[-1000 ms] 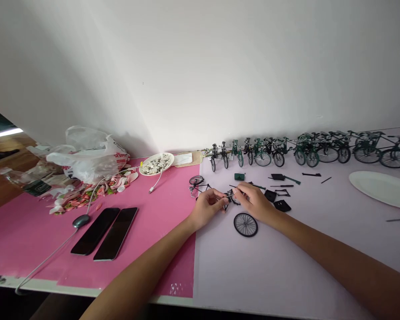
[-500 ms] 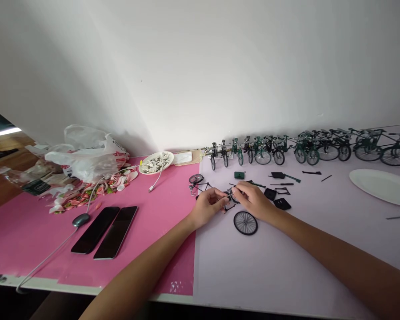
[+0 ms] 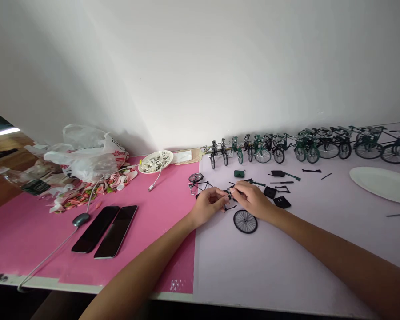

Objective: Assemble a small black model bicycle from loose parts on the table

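Note:
Over the pale tabletop my left hand [image 3: 209, 206] and my right hand [image 3: 253, 201] meet, both with fingers pinched. Between their fingertips runs a thin silvery part [image 3: 226, 195], too small and covered for me to tell its exact kind. Just beyond the left hand lies a black model bicycle frame [image 3: 205, 184] with a small spoked wheel [image 3: 196, 178] at its far end. Dark thin pieces [image 3: 231, 208] show under the fingers. A loose black bicycle wheel [image 3: 246, 222] lies flat below my right hand.
A row of finished-looking model bicycles [image 3: 326, 144] stands along the wall. Loose black and green parts [image 3: 282, 202] lie right of my hands. A white plate [image 3: 383, 184] is at far right. Two phones [image 3: 115, 233], a cable, a bowl [image 3: 156, 162] and plastic bags [image 3: 86, 155] occupy the left.
My hands stay in nearly the same place with fingertips together; the right fingers have shifted very slightly. The view has tilted a little. Nothing else has visibly moved.

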Motion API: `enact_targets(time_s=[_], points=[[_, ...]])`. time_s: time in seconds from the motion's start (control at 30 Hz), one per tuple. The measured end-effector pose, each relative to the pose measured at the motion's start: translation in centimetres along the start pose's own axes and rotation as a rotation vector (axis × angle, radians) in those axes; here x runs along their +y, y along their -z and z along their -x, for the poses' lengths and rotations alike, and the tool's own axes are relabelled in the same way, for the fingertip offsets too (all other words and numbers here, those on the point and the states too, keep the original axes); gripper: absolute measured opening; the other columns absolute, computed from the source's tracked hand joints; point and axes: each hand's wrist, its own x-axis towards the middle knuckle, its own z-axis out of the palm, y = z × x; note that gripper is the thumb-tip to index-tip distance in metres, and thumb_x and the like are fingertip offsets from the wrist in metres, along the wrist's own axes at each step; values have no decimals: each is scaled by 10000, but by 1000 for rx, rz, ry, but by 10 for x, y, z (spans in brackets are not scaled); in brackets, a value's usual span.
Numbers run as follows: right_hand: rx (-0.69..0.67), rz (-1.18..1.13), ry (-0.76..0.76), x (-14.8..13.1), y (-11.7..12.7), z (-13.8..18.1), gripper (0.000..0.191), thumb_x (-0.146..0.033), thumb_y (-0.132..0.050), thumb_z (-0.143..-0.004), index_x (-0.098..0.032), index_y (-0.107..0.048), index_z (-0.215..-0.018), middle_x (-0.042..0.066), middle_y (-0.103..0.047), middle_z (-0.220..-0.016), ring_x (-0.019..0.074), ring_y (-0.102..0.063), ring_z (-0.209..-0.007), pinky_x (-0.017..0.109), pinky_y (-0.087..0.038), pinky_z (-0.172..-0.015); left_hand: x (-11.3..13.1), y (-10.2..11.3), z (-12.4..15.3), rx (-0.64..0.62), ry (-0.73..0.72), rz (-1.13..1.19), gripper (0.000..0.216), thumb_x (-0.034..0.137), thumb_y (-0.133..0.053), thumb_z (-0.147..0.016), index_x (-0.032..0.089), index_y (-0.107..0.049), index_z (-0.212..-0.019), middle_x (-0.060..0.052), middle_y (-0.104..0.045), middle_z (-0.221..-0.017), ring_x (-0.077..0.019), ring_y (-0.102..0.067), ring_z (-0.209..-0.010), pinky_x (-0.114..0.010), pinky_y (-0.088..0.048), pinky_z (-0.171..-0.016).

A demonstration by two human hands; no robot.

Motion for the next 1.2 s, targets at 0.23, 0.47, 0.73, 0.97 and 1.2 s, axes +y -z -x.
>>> enact_targets(time_s=[0.23,0.47,0.73,0.97,1.2], points=[[-5,5,-8,0,0,0,368,-302,-432,-1018,-237,-307,-679,-17,-401,-647,160,-423,-627,302,-332,-591,2,-1,1,-12,8,-15,451,525,-779,-801,129,-621,-949,-35,-684,-793,-96,-604,-586,-259,-506,-607],[-18,10,-9,1,-1,0,370,-306,-433,-1023,-231,-309,-682,-17,-408,-648,155,-426,-626,297,-321,-581,1,-1,1,-15,10,-38,458,532,-769,-811,123,-631,-963,-41,-688,-787,-97,-600,-584,-258,-506,-606],[-49,24,-20,2,-1,0,376,-330,-423,-1024,-234,-342,-670,-2,-441,-652,167,-458,-644,298,-343,-586,-1,0,0,-25,3,-46,449,529,-760,-823,126,-634,-977,-41,-695,-792,-93,-595,-578,-253,-502,-609],[-59,29,-23,3,-2,1,390,-358,-411,-1031,-231,-368,-665,5,-460,-657,167,-459,-645,295,-349,-583,-3,1,0,-37,-5,-65,433,515,-745,-846,121,-640,-991,-50,-697,-801,-91,-598,-583,-246,-499,-609],[-63,31,-30,3,-2,1,389,-365,-414,-1029,-230,-351,-670,0,-457,-656,167,-470,-656,286,-345,-589,-1,1,1,-41,-11,-89,427,512,-740,-851,122,-645,-996,-48,-700,-795,-97,-604,-581,-246,-497,-607]])
